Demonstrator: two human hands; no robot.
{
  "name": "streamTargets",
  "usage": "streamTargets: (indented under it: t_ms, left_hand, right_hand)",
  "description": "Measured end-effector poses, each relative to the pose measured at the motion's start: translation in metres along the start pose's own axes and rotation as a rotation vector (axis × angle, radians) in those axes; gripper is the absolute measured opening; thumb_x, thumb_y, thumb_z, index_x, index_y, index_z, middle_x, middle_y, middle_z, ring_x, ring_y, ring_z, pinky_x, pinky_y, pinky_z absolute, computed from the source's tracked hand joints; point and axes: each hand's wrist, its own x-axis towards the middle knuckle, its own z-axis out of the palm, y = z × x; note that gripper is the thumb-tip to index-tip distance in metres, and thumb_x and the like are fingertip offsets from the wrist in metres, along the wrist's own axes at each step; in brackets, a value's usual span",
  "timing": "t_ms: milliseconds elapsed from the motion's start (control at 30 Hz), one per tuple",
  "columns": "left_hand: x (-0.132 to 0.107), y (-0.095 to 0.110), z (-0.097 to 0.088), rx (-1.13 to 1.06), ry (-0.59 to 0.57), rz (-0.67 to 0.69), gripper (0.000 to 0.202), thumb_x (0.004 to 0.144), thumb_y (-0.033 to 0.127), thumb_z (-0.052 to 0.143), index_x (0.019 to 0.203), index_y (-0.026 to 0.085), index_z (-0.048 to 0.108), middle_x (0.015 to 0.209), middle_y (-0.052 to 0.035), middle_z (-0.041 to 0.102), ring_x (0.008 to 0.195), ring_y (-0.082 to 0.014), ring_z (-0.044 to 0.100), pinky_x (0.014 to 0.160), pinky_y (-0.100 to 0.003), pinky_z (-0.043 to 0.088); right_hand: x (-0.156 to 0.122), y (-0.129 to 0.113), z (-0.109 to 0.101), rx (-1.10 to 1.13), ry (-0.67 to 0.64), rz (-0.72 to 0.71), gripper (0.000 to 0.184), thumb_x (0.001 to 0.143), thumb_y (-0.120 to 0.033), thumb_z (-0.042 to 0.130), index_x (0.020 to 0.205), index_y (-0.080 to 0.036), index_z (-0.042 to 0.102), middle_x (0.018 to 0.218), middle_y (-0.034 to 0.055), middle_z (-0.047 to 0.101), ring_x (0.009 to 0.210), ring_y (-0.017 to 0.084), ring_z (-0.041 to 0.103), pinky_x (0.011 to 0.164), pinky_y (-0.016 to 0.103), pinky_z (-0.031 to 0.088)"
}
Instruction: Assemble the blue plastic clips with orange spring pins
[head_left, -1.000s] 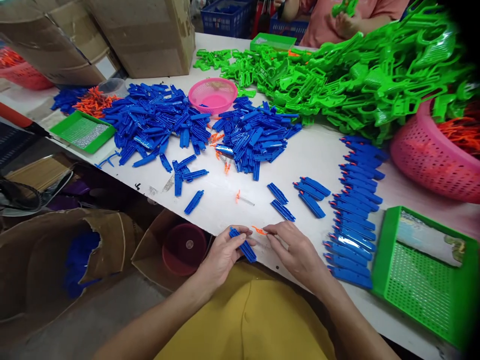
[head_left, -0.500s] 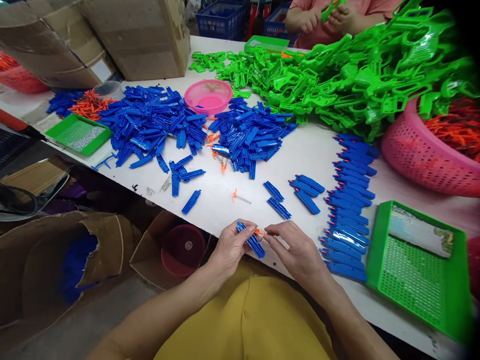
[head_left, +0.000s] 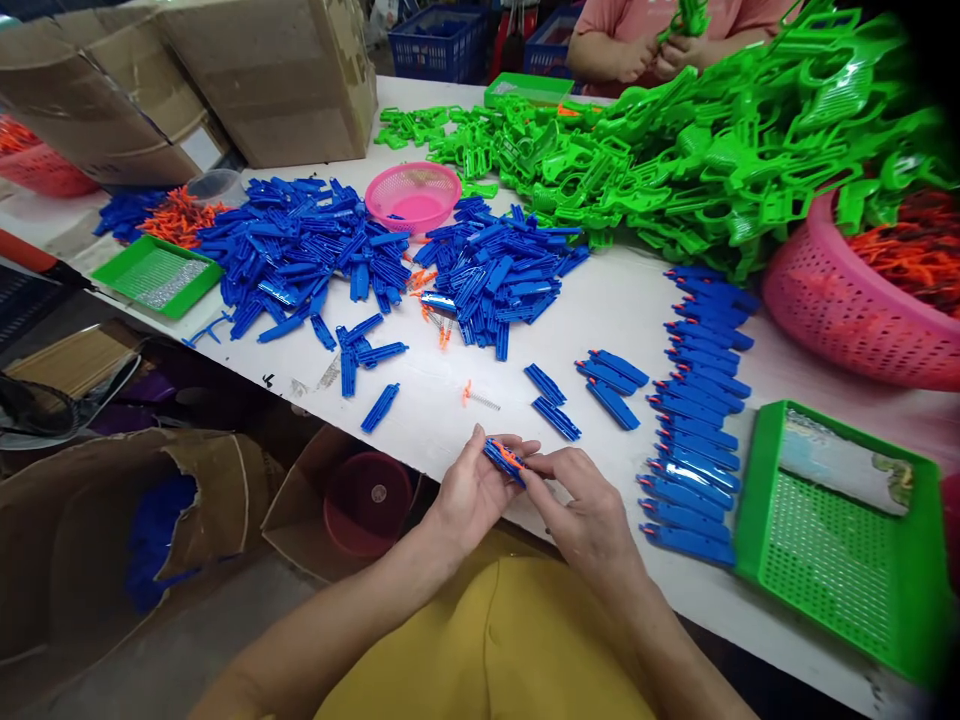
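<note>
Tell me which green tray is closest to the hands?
The green tray on the right, beside the row of blue pieces. The silver-filled left tray and the far tray lie farther off.

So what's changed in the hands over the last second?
The right hand brought the orange piece leftward onto the blue piece held in the left hand; the hands closed together. The loose spring pin and row of blue pieces stayed put.

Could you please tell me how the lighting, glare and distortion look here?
Head view: even soft light; dark vignette top right; wide-angle bending at the edges; glare on the film in the green tray; the held blue piece is sharp.
</note>
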Motion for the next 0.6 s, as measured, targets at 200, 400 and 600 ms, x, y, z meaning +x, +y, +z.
streamTargets:
  t_ms: [200,400,600]
  left_hand:
    - [0.0002,-0.0011,0.0007,-0.007,-0.029,-0.011,0.040,0.093,0.050,0.054,0.093,0.012,0.066,0.101,-0.0163,0.073,0.103,-0.0270,0.067,0.095,-0.038,0.047]
    - [0.0007,-0.0019,0.0007,-0.003,-0.037,-0.008,0.033,0.096,0.042,0.051,0.095,0.012,0.065,0.101,-0.0153,0.073,0.104,-0.0257,0.067,0.098,-0.038,0.046]
    - [0.0006,-0.0026,0.0022,0.006,-0.041,-0.013,0.024,0.092,0.034,0.058,0.096,0.012,0.065,0.097,-0.0120,0.071,0.094,-0.0210,0.067,0.094,-0.033,0.046]
  right_hand:
    - [-0.0018,0.0028,0.0106,-0.073,-0.028,-0.009,0.013,0.095,-0.026,0.054,0.092,-0.023,0.065,0.082,0.0049,0.063,0.081,0.020,0.056,0.071,0.035,0.045]
    - [0.0011,0.0041,0.0090,-0.075,-0.044,0.011,0.011,0.094,-0.026,0.055,0.090,-0.023,0.065,0.081,0.0038,0.063,0.079,0.020,0.055,0.071,0.034,0.044]
    - [0.0019,0.0046,0.0082,-0.096,-0.074,0.024,0.012,0.095,-0.027,0.054,0.091,-0.024,0.065,0.081,0.0036,0.065,0.080,0.020,0.056,0.071,0.034,0.044]
